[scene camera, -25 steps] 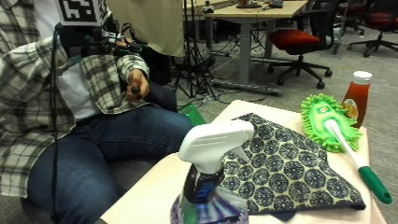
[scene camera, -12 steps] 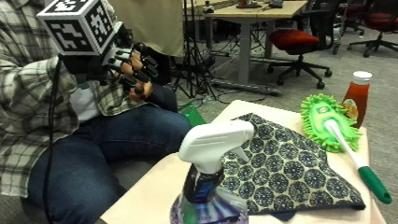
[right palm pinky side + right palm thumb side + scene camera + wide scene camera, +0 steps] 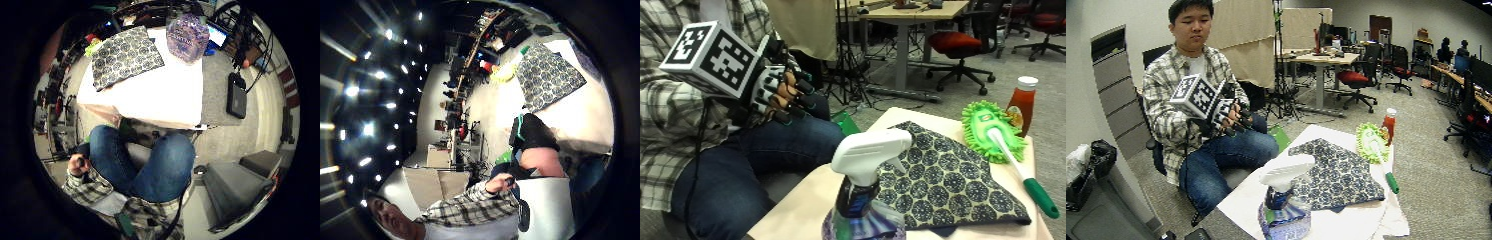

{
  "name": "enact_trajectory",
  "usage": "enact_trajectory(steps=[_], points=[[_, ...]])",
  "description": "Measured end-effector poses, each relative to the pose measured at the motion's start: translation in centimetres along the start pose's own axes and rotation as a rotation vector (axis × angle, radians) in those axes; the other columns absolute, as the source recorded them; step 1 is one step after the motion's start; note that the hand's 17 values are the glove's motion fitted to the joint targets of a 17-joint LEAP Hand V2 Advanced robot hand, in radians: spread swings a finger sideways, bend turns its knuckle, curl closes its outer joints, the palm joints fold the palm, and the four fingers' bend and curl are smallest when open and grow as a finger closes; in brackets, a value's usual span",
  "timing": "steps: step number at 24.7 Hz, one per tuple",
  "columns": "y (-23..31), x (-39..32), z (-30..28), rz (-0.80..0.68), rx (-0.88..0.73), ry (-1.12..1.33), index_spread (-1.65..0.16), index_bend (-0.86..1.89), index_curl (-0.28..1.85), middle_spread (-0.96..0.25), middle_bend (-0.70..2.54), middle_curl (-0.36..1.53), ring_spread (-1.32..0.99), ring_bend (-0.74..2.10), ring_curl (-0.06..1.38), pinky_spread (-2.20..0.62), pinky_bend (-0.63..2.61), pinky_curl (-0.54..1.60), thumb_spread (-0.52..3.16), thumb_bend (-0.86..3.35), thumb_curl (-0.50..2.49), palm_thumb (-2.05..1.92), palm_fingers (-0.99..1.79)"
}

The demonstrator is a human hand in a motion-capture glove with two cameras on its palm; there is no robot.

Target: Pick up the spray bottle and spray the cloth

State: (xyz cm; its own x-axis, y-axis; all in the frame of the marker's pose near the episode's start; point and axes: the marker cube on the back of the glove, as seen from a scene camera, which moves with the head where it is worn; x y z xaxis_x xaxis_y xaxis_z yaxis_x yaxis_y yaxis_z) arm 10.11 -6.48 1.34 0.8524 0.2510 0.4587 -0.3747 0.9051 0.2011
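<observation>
The reach is the step in hand: the black-gloved right hand hangs above the lap, its grip loosely curled and holding nothing. Next it must cross to the white-triggered clear spray bottle on the pale worktop, beside the blue patterned cloth, and close round the bottle's neck

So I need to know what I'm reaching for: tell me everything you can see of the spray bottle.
The spray bottle stands upright near the table's edge, beside the patterned cloth. It has a white trigger head, a dark neck and a clear body with a purple-blue label. Nothing holds it; the hand is up in the air, apart from it.
</observation>
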Motion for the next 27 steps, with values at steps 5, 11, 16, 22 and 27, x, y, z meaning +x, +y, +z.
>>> enact_trajectory(steps=[5,11,16,22,27], points=[[-3.2,2.9,-0.2,0.083,0.101,-0.103,-0.17,0.10,0.23,0.06,0.26,0.32,0.04,0.46,0.29,0.20,0.25,0.30,1.16,0.16,0.41,0.63,0.40],[-6.8,5.8,-0.6,0.158,0.199,-0.145,-0.17,0.12,0.23,0.07,0.25,0.33,0.04,0.45,0.30,0.20,0.27,0.31,1.15,0.14,0.43,0.67,0.36],[-9.7,8.2,-0.9,0.202,0.256,-0.171,-0.16,0.14,0.24,0.08,0.23,0.33,0.05,0.43,0.31,0.20,0.26,0.32,1.15,0.12,0.45,0.70,0.32],[-13.5,11.1,-1.0,0.237,0.306,-0.212,-0.17,0.14,0.25,0.07,0.22,0.34,0.06,0.43,0.31,0.20,0.25,0.32,1.14,0.10,0.47,0.73,0.30],[-15.9,14.1,-1.0,0.223,0.335,-0.244,-0.17,0.15,0.26,0.07,0.22,0.35,0.06,0.42,0.31,0.20,0.22,0.32,1.13,0.08,0.48,0.76,0.32]])
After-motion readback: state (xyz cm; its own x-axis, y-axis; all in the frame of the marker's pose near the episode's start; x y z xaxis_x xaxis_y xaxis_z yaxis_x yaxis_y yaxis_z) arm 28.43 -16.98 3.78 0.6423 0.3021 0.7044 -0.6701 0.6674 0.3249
